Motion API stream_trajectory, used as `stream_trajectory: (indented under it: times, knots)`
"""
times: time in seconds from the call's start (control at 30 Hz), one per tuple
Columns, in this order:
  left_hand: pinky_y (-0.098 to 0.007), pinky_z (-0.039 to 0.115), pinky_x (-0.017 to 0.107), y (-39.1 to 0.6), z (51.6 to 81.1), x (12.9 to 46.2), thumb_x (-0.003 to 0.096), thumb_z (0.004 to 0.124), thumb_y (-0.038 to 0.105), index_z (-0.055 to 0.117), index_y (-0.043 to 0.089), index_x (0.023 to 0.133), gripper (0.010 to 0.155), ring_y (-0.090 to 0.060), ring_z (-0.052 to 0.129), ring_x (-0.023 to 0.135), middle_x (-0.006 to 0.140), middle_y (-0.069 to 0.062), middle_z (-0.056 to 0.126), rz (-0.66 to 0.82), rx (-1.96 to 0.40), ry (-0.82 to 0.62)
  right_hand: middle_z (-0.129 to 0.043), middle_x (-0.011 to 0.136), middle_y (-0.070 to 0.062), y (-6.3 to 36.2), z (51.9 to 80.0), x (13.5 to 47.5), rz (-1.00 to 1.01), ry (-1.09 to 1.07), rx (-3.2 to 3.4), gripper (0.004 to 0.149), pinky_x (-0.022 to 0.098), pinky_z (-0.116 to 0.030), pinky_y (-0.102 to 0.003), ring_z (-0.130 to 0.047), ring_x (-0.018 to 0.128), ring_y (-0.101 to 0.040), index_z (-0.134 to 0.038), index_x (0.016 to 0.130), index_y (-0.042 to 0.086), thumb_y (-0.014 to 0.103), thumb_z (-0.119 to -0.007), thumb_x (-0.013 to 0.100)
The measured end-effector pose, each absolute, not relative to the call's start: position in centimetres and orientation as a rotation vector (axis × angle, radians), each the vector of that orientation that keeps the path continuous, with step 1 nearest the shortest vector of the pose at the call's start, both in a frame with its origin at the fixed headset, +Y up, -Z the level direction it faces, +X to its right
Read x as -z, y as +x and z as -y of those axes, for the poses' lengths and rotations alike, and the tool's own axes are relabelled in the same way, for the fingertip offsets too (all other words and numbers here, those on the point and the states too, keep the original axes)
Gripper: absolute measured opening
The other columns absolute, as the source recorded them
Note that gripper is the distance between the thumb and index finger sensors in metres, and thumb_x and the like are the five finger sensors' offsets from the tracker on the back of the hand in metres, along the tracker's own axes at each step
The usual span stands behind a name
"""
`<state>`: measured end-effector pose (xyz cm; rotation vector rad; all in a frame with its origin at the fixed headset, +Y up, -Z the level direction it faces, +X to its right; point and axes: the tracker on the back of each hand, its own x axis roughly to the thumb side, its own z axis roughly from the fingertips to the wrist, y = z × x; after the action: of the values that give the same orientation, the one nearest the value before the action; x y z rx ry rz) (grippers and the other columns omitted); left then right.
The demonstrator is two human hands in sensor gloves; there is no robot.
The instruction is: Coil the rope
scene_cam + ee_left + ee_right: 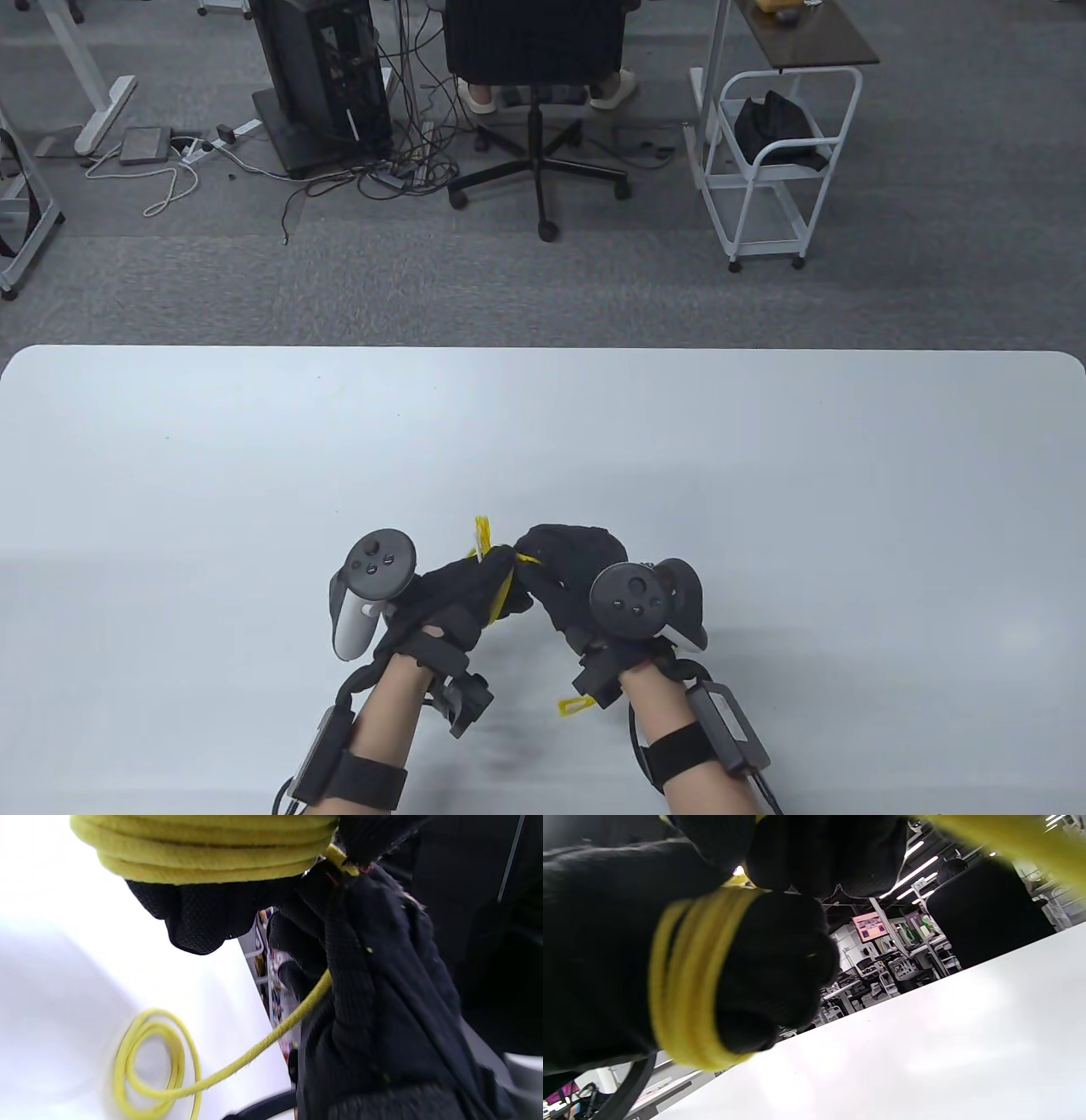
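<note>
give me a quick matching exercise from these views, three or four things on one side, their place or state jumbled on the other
Things:
1. rope turns
2. loose rope loops
3. left hand
4. office chair

Places or states:
a. on the floor beyond the table
b. lying on the table, loose
c. wrapped tightly around gloved fingers
d. fingertips meeting the right hand over the rope

Pairs: 1-c, 2-b, 3-d, 4-a
</note>
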<state>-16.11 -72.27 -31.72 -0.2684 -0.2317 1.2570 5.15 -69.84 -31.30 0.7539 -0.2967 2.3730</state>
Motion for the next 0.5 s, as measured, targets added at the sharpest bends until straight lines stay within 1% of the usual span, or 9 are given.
stream_trajectory:
  times: [0.07,0.2,0.33,0.5]
  knots:
    - [-0.04,0.08,0.058,-16.5,72.3,31.6,0.0634,0.056,0.051,0.078,0.011,0.102,0.06,-0.036,0.1,0.075,0.096,-0.023,0.091,0.179,-1.292,-0.217,-0.075,0.099,-0.015,4.6,69.9,31.0,0.299,0.789,-2.383,0.043,0.065,-0.054,-0.071,-0.078,0.085,-0.044,-0.071,0.094,0.015,0.038,-0.07,0.058]
    - [-0.038,0.079,0.061,-17.2,72.1,31.6,0.0622,0.062,0.052,0.075,0.014,0.103,0.058,-0.033,0.099,0.079,0.099,-0.019,0.089,0.14,-1.309,-0.143,-0.075,0.099,-0.016,3.7,70.1,30.6,0.286,0.84,-2.399,0.043,0.066,-0.053,-0.072,-0.078,0.085,-0.044,-0.071,0.094,0.015,0.038,-0.07,0.058]
    - [-0.037,0.079,0.062,-17.4,71.7,31.5,0.0616,0.066,0.049,0.073,0.016,0.104,0.054,-0.03,0.098,0.081,0.101,-0.017,0.087,0.134,-1.292,-0.057,-0.076,0.099,-0.015,3.1,70.6,30.5,0.254,0.895,-2.439,0.043,0.066,-0.053,-0.072,-0.079,0.085,-0.044,-0.072,0.094,0.016,0.038,-0.07,0.058]
    - [-0.035,0.078,0.065,-17.6,71.5,31.3,0.0616,0.065,0.047,0.069,0.018,0.106,0.053,-0.028,0.096,0.085,0.104,-0.014,0.084,0.177,-1.331,0.017,-0.076,0.099,-0.015,2.7,71.1,30.5,0.223,0.939,-2.497,0.042,0.066,-0.052,-0.072,-0.079,0.085,-0.043,-0.072,0.094,0.016,0.039,-0.07,0.058]
